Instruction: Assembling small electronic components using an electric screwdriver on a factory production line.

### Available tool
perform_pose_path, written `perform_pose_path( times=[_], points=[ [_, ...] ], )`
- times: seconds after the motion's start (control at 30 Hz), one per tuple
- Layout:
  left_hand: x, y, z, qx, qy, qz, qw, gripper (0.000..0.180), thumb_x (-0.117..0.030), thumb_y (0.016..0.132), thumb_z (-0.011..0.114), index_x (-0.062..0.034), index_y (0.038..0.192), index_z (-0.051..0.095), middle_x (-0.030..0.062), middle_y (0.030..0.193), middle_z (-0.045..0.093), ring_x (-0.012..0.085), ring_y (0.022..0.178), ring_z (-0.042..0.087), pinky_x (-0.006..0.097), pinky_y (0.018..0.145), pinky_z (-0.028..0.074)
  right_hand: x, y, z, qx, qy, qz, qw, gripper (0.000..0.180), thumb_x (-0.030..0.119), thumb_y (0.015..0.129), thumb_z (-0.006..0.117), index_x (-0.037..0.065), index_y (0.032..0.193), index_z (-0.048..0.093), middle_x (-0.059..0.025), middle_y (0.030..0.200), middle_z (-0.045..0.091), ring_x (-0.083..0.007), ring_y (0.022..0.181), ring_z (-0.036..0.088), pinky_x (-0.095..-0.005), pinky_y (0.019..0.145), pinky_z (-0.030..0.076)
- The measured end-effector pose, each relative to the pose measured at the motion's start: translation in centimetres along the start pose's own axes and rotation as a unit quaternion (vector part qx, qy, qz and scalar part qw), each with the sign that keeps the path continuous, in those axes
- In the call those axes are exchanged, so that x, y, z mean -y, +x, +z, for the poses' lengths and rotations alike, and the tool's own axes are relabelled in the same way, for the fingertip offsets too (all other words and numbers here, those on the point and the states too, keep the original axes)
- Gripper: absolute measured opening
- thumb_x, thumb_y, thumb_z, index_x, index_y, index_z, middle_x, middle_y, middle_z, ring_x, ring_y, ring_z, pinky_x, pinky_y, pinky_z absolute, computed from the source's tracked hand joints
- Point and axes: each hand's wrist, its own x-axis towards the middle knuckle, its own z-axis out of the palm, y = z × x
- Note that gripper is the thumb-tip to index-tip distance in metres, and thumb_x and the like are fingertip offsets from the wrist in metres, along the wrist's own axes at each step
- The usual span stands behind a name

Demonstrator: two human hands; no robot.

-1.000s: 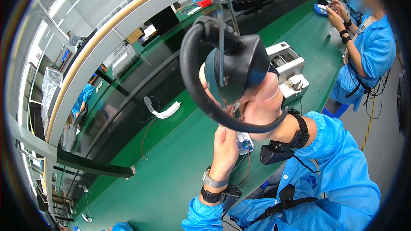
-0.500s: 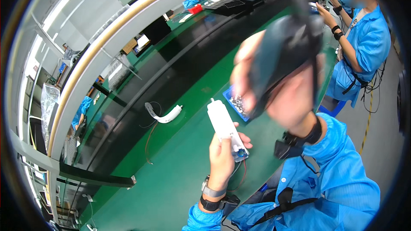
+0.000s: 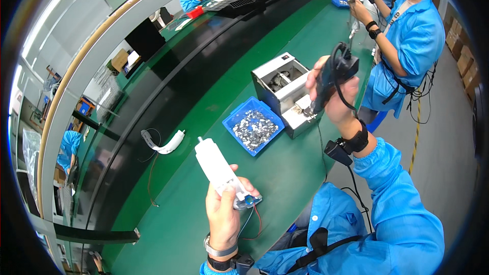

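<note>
- The left hand (image 3: 224,214) closes its grip on a smooth white plastic handle-shaped part (image 3: 219,169), near over the green counter (image 3: 168,224); its lower end, with red and blue wires, is partly hidden.
- The right hand (image 3: 331,94) wraps a black corded power screwdriver (image 3: 333,71), tip seemingly at the grey metal box-shaped feeder (image 3: 282,89).
- The blue plastic tray of small metal pieces (image 3: 253,126) lies between.

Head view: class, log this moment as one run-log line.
left hand: holds white plastic part | right hand: grips black power screwdriver over grey metal box | blue tray: small metal pieces
</note>
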Motion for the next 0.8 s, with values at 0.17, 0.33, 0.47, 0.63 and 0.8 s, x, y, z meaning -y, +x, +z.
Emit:
perform_pose_path(
  times=[0.17,0.33,0.47,0.63,0.8],
  points=[
    [0.1,0.1,0.1,-0.008,0.005,0.000,1.000,0.039,-0.021,0.102,0.047,0.0046,0.131,0.043,0.0140,0.085,0.062,0.0252,0.076,0.063,0.041,0.074,0.053,-0.3,0.1,-0.3,-0.001,-0.025,0.010,1.000,0.092,0.089,0.079,0.037,0.004,0.110,0.052,-0.0110,0.082,0.063,-0.0101,0.059,0.058,-0.0224,0.053,0.046],
    [0.1,0.3,0.4,-0.012,0.009,0.006,1.000,0.039,-0.021,0.102,0.047,0.0049,0.131,0.043,0.0144,0.085,0.062,0.0254,0.077,0.063,0.041,0.075,0.053,-0.8,0.1,-0.3,-0.006,-0.031,0.010,0.999,0.093,0.089,0.079,0.036,0.004,0.111,0.053,-0.0113,0.081,0.063,-0.0099,0.058,0.058,-0.0219,0.053,0.047],
    [0.0,0.3,0.2,-0.012,0.009,0.002,1.000,0.039,-0.020,0.102,0.046,0.0053,0.131,0.043,0.0146,0.086,0.062,0.0257,0.077,0.063,0.041,0.075,0.053,-1.3,-0.1,-0.1,-0.016,-0.031,0.005,0.999,0.092,0.089,0.079,0.036,0.004,0.110,0.053,-0.0114,0.081,0.063,-0.0099,0.058,0.058,-0.0216,0.053,0.048],
    [0.0,0.2,-0.3,0.003,0.000,0.001,1.000,0.036,-0.014,0.102,0.042,0.0059,0.132,0.039,0.0168,0.090,0.063,0.0251,0.079,0.065,0.040,0.075,0.054,-1.5,-0.4,0.0,-0.019,-0.021,0.002,1.000,0.091,0.088,0.080,0.036,0.004,0.109,0.054,-0.0107,0.079,0.063,-0.0097,0.058,0.058,-0.0213,0.052,0.047],
    [-0.1,0.1,0.4,-0.012,0.013,0.010,1.000,0.038,-0.018,0.102,0.045,0.0055,0.131,0.042,0.0151,0.086,0.062,0.0254,0.077,0.064,0.040,0.074,0.053,-1.1,0.4,0.2,-0.023,-0.036,0.014,0.999,0.090,0.087,0.081,0.036,0.003,0.108,0.054,-0.0089,0.076,0.062,-0.0096,0.056,0.057,-0.0211,0.052,0.046]
  ],
)
